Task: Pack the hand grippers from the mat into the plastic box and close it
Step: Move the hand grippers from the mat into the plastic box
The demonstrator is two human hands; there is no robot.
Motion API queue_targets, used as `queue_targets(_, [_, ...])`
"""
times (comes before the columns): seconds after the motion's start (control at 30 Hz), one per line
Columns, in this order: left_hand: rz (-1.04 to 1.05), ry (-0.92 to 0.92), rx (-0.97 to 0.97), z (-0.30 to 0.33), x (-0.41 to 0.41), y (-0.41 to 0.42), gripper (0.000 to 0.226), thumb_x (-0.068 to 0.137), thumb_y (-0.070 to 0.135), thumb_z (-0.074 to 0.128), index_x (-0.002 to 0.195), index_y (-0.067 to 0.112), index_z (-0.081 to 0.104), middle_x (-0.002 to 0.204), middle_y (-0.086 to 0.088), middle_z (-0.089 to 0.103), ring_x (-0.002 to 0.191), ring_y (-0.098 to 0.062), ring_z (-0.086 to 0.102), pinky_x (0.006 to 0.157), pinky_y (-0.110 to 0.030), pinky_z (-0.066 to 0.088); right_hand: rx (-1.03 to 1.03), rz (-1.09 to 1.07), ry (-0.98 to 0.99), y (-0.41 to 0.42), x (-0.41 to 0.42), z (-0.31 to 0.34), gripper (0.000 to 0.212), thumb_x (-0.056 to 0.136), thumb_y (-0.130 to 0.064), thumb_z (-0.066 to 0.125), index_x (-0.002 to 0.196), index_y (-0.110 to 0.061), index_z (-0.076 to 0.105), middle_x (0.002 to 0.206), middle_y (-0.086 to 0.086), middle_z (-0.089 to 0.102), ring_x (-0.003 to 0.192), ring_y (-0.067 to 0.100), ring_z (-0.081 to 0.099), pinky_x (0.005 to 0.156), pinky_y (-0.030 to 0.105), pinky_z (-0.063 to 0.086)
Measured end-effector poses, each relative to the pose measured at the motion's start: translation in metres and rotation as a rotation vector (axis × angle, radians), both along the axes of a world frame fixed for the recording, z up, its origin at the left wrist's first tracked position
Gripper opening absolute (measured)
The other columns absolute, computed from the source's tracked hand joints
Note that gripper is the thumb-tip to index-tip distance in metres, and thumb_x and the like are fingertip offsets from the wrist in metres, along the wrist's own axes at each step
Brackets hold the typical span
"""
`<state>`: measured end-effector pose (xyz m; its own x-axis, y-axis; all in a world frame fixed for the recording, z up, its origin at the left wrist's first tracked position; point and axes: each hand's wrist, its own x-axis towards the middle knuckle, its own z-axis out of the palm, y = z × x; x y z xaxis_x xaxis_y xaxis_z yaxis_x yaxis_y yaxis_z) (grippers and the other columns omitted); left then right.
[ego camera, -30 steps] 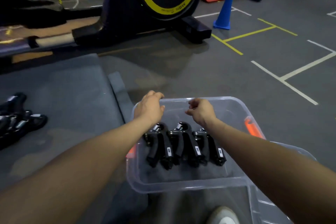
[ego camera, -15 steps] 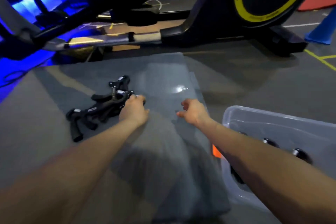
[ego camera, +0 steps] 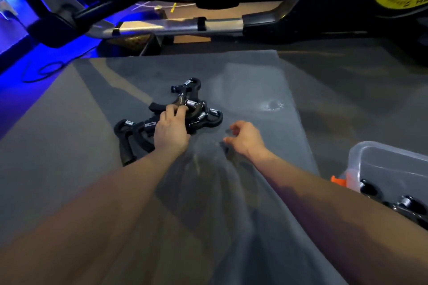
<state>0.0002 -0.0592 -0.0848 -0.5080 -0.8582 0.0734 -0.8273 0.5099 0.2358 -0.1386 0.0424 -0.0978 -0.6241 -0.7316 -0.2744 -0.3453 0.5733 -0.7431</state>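
Several black hand grippers with silver coil springs (ego camera: 185, 111) lie heaped on the grey foam mat (ego camera: 243, 81), under the left hand (ego camera: 171, 131).

Left fingers (ego camera: 179, 111) curl down onto the middle of the heap, grasping one gripper near its spring; the rest of the pile spreads to the left and far side of the hand. Just right of the pile, the right hand (ego camera: 245, 137) hovers over bare mat, its fingers loosely bent and released, holding nothing. At the near right edge of the scene stands the clear plastic box (ego camera: 379, 157) with an orange latch (ego camera: 339, 180), off the mat on the dark floor, with more black grippers (ego camera: 407, 206) inside it. Beyond the mat's far edge stands a black exercise machine with a yellow-ringed wheel (ego camera: 289, 21).
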Motion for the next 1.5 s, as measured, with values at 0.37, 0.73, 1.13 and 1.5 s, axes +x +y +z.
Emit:
queue_targets(0.37, [0.002, -0.036, -0.132, -0.006, -0.002, -0.001, 0.028, 0.087, 0.009, 0.057, 0.114, 0.014, 0.052, 0.110, -0.015, 0.050, 0.107, -0.033, 0.046, 0.080, -0.043, 0.043, 0.023, -0.019, 0.005, 0.008, -0.020, -0.003, 0.040, 0.078, -0.019, 0.073, 0.115, -0.009, 0.061, 0.115, 0.011, 0.066, 0.108, 0.027, 0.062, 0.095, 0.031, 0.047])
queue_targets(0.73, [0.108, 0.566, 0.285, 0.075, -0.062, 0.067, 0.020, 0.086, 0.024, 0.063, 0.105, 0.018, 0.059, 0.097, -0.004, 0.064, 0.096, -0.029, 0.059, 0.081, -0.035, 0.044, -0.081, 0.001, -0.011, 0.051, -0.029, 0.059, 0.048, 0.079, -0.015, 0.073, 0.122, -0.002, 0.056, 0.109, 0.013, 0.064, 0.093, 0.021, 0.058, 0.077, 0.022, 0.040])
queue_targets(1.13, [0.013, 0.904, 0.941, 0.097, -0.144, 0.171, 0.035, 0.086, 0.010, 0.065, 0.118, 0.009, 0.052, 0.106, -0.016, 0.061, 0.097, -0.031, 0.062, 0.092, -0.043, 0.053, -0.148, -0.056, -0.027, 0.172, -0.083, 0.103, 0.033, 0.080, -0.002, 0.066, 0.113, 0.002, 0.061, 0.067, -0.004, 0.054, 0.060, 0.008, 0.048, 0.062, 0.018, 0.040])
queue_targets(1.5, [-0.102, 0.818, 1.149, 0.077, -0.221, 0.271, 0.038, 0.085, 0.004, 0.064, 0.121, 0.008, 0.052, 0.107, -0.016, 0.060, 0.101, -0.032, 0.062, 0.096, -0.049, 0.050, -0.026, -0.203, 0.124, 0.272, -0.121, 0.102, 0.030, 0.069, -0.016, 0.079, 0.078, -0.014, 0.051, 0.077, 0.003, 0.055, 0.070, 0.018, 0.050, 0.055, 0.021, 0.039])
